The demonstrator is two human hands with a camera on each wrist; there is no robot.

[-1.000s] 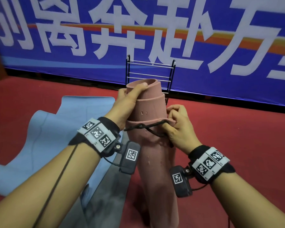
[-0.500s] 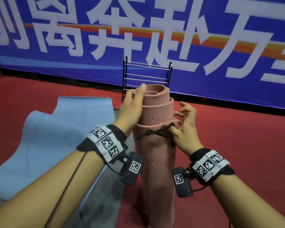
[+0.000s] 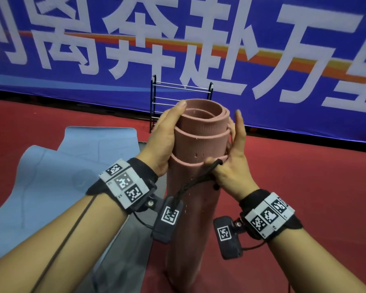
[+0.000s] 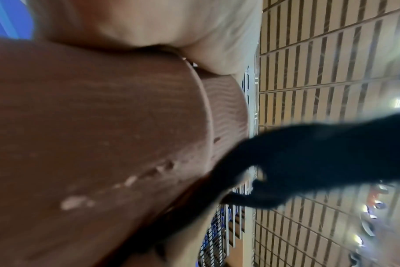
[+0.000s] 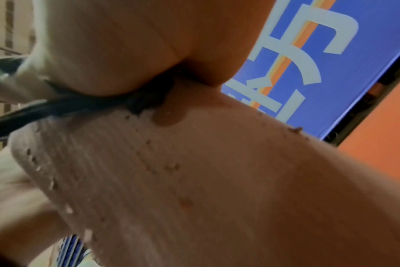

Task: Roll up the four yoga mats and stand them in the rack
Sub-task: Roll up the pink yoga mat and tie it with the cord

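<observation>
Head view, red carpet (image 3: 304, 187), blue banner (image 3: 304, 28)

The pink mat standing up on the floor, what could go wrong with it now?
The pink rolled mat has layers stepping out at its top like a telescope, so the roll might loosen or slide apart. The black cord hangs slack across the front, pinned only by the right hand, so it may slip off before tying. The left hand grips near the top only, so the tall roll could tip.
</observation>
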